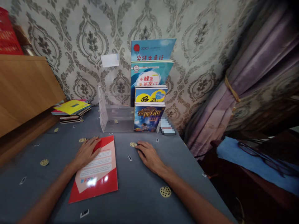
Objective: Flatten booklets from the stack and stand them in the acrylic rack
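A glossy red-and-pink book (98,174) lies flat on the table, and my left hand (87,152) rests on its upper left part, fingers stretched out. To the right of it, my right hand (149,155) lies on the tabletop with fingers extended and nothing held. Beyond both hands stands a clear acrylic book rack (119,126). Its right side carries a blue book (149,119) in front, a yellow-and-blue book (150,95) behind that, then a teal book (151,74) and a taller light blue book (153,49) at the back. The rack's left side holds no books.
A stack of books (73,109) lies at the back left beside a wooden cabinet (30,90). A white card (109,60) shows above the rack's left side. Patterned wallpaper backs the table; a tied curtain (217,102) hangs right, near a blue cloth (240,152) with glasses.
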A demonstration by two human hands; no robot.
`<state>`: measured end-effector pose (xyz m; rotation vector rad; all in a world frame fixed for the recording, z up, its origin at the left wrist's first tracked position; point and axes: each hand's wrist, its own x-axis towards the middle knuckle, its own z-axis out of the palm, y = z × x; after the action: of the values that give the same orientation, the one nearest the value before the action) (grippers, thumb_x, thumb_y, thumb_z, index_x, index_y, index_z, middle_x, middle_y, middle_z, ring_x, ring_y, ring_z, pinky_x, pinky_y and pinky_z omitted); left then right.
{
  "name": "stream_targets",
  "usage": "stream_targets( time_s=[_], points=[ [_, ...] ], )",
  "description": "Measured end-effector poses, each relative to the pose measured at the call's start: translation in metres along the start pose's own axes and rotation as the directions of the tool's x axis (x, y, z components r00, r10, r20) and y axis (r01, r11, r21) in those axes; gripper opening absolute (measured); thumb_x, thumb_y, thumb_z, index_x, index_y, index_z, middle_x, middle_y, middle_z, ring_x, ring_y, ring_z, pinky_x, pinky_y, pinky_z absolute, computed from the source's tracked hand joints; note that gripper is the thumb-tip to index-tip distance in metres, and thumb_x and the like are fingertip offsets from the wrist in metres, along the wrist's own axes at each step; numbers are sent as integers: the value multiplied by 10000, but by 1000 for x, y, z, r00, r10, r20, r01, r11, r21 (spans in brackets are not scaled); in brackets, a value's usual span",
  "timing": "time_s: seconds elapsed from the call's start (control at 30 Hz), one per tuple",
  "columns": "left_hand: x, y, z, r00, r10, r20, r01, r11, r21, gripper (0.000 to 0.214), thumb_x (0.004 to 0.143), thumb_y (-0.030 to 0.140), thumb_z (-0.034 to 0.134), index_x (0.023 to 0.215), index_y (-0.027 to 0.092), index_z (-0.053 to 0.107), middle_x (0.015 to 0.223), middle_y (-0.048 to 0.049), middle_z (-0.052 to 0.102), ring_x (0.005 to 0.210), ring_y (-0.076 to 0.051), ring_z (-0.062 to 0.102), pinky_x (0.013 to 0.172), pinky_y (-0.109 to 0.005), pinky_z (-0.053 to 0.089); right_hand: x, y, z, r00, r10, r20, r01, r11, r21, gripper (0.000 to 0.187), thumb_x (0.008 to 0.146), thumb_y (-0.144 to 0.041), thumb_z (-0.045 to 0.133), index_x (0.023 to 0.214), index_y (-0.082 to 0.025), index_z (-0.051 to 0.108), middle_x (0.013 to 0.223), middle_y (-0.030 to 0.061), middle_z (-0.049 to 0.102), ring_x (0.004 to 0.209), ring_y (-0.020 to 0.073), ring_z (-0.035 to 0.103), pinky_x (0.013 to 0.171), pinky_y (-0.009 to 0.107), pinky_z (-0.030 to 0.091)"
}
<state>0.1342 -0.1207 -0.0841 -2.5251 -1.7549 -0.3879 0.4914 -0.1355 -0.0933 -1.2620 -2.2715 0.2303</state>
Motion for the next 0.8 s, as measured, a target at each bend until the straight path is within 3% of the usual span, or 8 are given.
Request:
stream_targets(
  time_s=[0.37,0.8],
  points=[
    [12,35,12,996,82,26,-81,997,-15,524,988,465,361,1402,181,514,1511,-126,490,1408,-272,430,1182,-489,304,0,-2,-3,999,34,28,-34,999,-2,301,939,-135,500,1179,-191,674,1300,134,643,1244,276,567,1024,486,470],
    [28,73,25,990,136,-26,-137,987,-85,471,982,414,399,1395,218,513,1483,-118,516,1390,-276,441,1178,-505,296,1,2,-10,993,110,36,-111,994,3,316,936,-145,487,1193,-187,665,1340,152,631,1279,277,560,1055,497,442]
  ],
)
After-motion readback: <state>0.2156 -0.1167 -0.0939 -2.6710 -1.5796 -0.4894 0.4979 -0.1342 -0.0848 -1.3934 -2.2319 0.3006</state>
